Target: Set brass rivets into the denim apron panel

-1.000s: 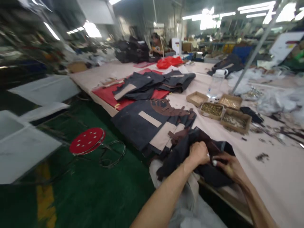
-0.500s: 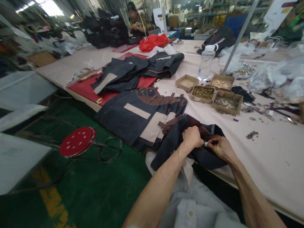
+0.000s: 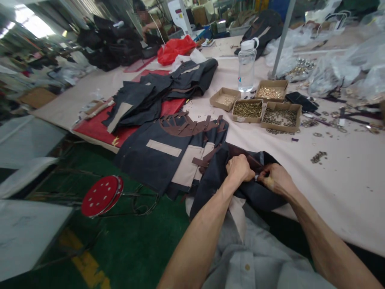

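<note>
A dark navy fabric piece with brown trim [image 3: 207, 190] is bunched at the table's near edge, under both my hands. My left hand [image 3: 240, 170] is closed on its fabric, knuckles up. Close beside it, my right hand [image 3: 278, 178] pinches at the same piece, fingertips at the brown trim. A small whitish bit shows between the two hands; what it is I cannot make out. To the left lies a fanned stack of similar navy pieces [image 3: 141, 160] with beige patches and brown straps.
Cardboard boxes of small metal parts [image 3: 281, 116] stand beyond my hands, near a clear water bottle [image 3: 246, 68]. Loose metal parts [image 3: 319, 157] lie to the right. More dark pieces [image 3: 132, 100] rest on a red board. A red stool [image 3: 100, 196] stands left; a person sits far back.
The view has shifted, so the table things appear further left and the stool a little lower. My hands stay closed on the navy piece in nearly the same pose.
</note>
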`<state>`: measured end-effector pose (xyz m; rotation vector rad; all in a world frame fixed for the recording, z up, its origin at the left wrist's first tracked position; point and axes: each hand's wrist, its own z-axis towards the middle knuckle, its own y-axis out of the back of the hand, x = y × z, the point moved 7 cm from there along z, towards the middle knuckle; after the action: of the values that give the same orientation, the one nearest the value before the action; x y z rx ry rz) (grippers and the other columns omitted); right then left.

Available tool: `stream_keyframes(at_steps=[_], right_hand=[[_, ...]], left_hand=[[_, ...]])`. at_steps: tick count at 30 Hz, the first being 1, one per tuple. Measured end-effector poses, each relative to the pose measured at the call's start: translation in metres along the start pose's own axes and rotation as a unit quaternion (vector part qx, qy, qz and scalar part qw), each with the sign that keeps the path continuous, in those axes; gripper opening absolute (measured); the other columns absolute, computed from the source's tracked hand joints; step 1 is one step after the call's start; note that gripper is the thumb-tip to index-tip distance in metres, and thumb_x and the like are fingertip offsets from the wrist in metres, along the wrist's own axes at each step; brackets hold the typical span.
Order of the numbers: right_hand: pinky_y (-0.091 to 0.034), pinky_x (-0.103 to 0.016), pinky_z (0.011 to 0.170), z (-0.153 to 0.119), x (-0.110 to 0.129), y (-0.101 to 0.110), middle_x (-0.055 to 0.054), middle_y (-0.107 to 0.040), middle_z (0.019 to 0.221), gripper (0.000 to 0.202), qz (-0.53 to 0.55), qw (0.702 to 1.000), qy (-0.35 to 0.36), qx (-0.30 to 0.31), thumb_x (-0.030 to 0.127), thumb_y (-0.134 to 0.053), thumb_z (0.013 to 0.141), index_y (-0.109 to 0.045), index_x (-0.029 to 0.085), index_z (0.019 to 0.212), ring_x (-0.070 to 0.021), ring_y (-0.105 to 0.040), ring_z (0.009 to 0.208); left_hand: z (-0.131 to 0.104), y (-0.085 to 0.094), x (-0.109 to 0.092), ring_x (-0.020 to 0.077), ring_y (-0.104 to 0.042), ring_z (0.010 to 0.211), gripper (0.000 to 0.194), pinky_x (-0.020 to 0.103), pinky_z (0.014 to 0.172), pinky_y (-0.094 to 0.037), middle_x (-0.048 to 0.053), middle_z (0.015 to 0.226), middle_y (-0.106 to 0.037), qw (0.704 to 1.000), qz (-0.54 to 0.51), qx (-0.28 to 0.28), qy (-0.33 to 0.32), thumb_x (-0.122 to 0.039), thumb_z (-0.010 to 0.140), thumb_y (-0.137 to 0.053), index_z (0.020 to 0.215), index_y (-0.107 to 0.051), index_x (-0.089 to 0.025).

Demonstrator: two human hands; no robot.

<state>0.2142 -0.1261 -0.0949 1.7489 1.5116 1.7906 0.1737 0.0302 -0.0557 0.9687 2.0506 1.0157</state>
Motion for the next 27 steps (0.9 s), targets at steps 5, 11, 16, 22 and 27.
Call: stream_keyframes(at_steps=[5, 11, 16, 22, 27], right_hand=[[-0.034, -0.03, 0.052, 0.005, 0.001, 0.002, -0.006, -0.066, 0.061, 0.017, -0.025, 1.0, -0.008, -0.01, 0.039, -0.076, 0.068, -0.073, 0.022, 0.067, -0.0204, -0.06, 0.057], [-0.038, -0.035, 0.06, 0.013, -0.003, -0.004, -0.011, -0.069, 0.069, 0.023, -0.065, 0.995, -0.061, 0.038, 0.044, -0.077, 0.069, -0.072, 0.022, 0.071, -0.0276, -0.064, 0.067], [-0.04, -0.036, 0.061, 0.017, 0.007, -0.003, -0.014, -0.07, 0.073, 0.022, -0.086, 0.994, -0.067, 0.028, 0.04, -0.075, 0.069, -0.073, 0.019, 0.075, -0.0312, -0.067, 0.072], [-0.05, -0.03, 0.065, -0.026, 0.016, 0.028, -0.009, -0.074, 0.098, 0.019, 0.134, 0.985, 0.106, 0.012, 0.032, -0.068, 0.076, -0.076, 0.021, 0.09, -0.0208, -0.067, 0.074], [-0.054, -0.029, 0.062, -0.067, -0.099, 0.101, -0.011, -0.075, 0.098, 0.04, 0.25, 0.946, -0.01, -0.209, 0.042, -0.077, 0.074, -0.074, 0.018, 0.106, -0.0201, -0.068, 0.071]], left_hand=[[-0.001, -0.003, 0.009, 0.0324, -0.071, 0.099, 0.045, 0.039, 0.083, -0.061, 0.02, 0.104, -0.073, 0.999, -0.025, -0.037, -0.008, -0.038, 0.061, -0.074, 0.098, -0.074, -0.013], [0.003, -0.004, 0.011, 0.0329, -0.071, 0.101, 0.05, 0.039, 0.086, -0.06, 0.021, 0.103, -0.073, 0.999, -0.028, -0.031, 0.015, -0.043, 0.06, -0.077, 0.1, -0.074, -0.013], [0.004, 0.004, 0.006, 0.0327, -0.071, 0.099, 0.036, 0.039, 0.082, -0.061, 0.018, 0.097, -0.074, 0.999, -0.021, -0.012, 0.048, -0.027, 0.057, -0.076, 0.09, -0.074, -0.012], [-0.015, 0.004, 0.016, 0.0296, -0.072, 0.096, 0.032, 0.036, 0.084, -0.059, 0.016, 0.096, -0.075, 0.997, -0.055, -0.048, -0.017, -0.027, 0.063, -0.072, 0.092, -0.076, -0.015], [-0.026, -0.007, 0.018, 0.0234, -0.072, 0.093, 0.027, 0.031, 0.085, -0.056, 0.006, 0.092, -0.076, 0.985, -0.085, -0.092, -0.119, -0.023, 0.069, -0.065, 0.094, -0.077, -0.024]])
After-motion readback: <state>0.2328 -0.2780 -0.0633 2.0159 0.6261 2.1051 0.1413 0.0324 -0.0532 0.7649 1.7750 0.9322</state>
